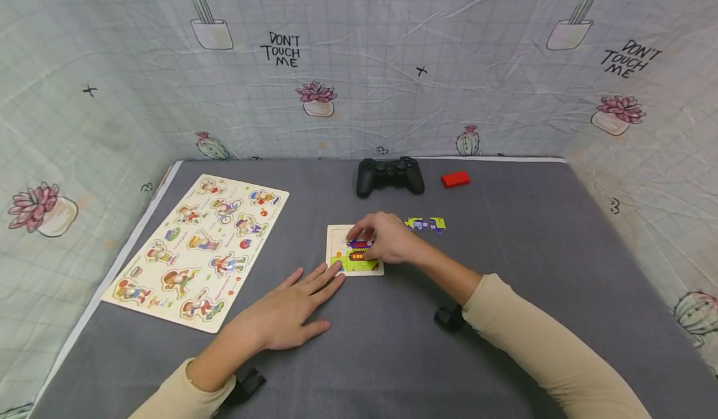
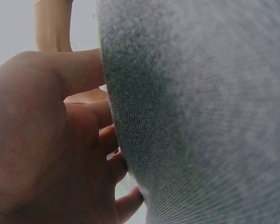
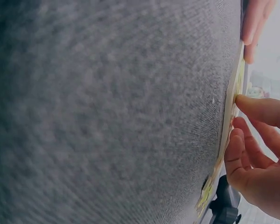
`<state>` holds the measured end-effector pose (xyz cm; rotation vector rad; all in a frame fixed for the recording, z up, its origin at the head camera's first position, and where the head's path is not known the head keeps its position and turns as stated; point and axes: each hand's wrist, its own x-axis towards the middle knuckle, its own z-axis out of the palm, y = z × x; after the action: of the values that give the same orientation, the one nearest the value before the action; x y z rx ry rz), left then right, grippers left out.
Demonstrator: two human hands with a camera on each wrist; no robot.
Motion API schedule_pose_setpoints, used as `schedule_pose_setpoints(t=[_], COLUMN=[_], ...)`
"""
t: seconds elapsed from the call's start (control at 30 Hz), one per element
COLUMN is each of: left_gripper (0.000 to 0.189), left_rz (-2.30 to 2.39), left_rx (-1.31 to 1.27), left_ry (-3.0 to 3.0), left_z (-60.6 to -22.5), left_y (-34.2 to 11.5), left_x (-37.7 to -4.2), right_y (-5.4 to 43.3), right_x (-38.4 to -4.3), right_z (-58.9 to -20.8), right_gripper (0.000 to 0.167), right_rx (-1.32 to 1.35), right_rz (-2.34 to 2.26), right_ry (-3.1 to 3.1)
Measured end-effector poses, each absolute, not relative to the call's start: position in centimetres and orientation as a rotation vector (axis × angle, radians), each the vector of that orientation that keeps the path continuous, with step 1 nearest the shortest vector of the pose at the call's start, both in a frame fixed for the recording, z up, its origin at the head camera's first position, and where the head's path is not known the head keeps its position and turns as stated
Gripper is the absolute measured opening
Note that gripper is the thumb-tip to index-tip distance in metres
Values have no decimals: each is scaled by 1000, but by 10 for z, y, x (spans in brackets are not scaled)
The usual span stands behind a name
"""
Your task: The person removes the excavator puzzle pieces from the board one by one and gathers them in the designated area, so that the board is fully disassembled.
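Observation:
A small square wooden jigsaw board [image 1: 338,232] lies on the grey table, with lime-green pieces along its near side. My right hand [image 1: 387,238] reaches over it and pinches a purple and red puzzle piece [image 1: 360,244] at the board's surface, thumb on one side and fingers on the other. The palm hides the board's far right corner. In the right wrist view, the thumb [image 3: 259,109] and fingertips come down on the board's face. My left hand [image 1: 291,310] lies flat, fingers spread, its fingertips at the board's near left corner.
Loose puzzle pieces [image 1: 436,224] lie right of the board. A game controller [image 1: 389,176] and a red block [image 1: 455,179] are farther back. On the left lies a large picture board [image 1: 191,250] with figures. Patterned cloth [image 1: 370,63] hangs behind the table.

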<state>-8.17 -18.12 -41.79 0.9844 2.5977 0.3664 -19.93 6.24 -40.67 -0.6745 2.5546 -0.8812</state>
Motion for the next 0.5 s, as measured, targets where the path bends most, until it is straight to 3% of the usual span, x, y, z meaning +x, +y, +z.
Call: schedule_pose_setpoints(t=[0.5], left_gripper=[78], left_rz=[370], left_rx=[997], left_ry=[2609], left_z=[-419], left_y=[-182], left_x=[-82], right_y=[58], right_x=[-198], right_z=[-407], right_gripper=[41], right_rx=[-684], right_rz=[-892], right_ry=[2552])
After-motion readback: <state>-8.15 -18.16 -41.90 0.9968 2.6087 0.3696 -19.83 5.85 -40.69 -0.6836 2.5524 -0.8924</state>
